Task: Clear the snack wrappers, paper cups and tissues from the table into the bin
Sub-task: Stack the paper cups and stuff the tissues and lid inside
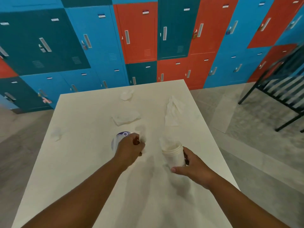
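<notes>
Right hand point(194, 165) grips stacked cups point(174, 155); left hand point(130, 148) covers wrapper point(117, 139).

— Is it bright?
— Yes, soft light all over. The white table point(92, 162) shines pale, with faint grey shadows under the arms.
— Is it sharp?
— No, a bit fuzzy. The lockers point(136, 35) lean and bend near the edges.

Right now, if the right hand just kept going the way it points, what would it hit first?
Probably the long crumpled tissue beyond the stacked paper cups that the right hand holds; depth is hard to judge, so it might pass beside it.
</notes>
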